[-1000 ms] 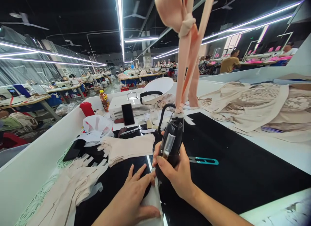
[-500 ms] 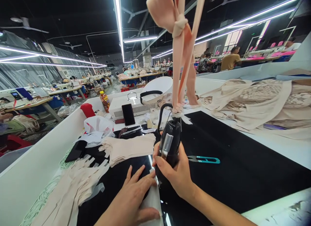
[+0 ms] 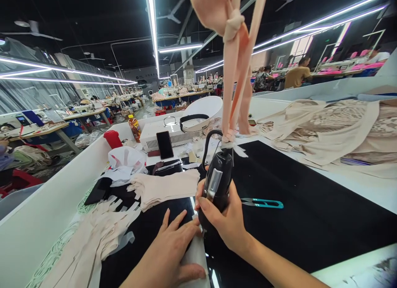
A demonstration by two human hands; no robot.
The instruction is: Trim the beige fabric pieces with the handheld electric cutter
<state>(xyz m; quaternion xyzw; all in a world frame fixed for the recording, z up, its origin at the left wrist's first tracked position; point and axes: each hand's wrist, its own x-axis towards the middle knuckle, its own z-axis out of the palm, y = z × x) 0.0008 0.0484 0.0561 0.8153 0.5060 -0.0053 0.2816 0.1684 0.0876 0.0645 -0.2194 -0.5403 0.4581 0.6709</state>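
My right hand (image 3: 228,220) is closed around a black hand-held electric tool (image 3: 217,181) that stands upright on the black work mat (image 3: 304,213). The tool hangs from peach fabric strips (image 3: 237,73) knotted to its top loop. My left hand (image 3: 173,248) lies flat with fingers spread on a pale piece of fabric (image 3: 195,255) just left of the tool's base. A stack of beige cut fabric pieces (image 3: 164,188) lies beyond my left hand.
Teal thread snips (image 3: 263,203) lie on the mat right of the tool. More beige pieces (image 3: 93,242) pile at the left, lace fabric (image 3: 335,131) at the right. A phone (image 3: 164,144), white box, red cup (image 3: 112,138) and bottle (image 3: 134,128) stand behind. People work at far tables.
The view has shifted slightly; my hands and the tool stay in nearly the same place.
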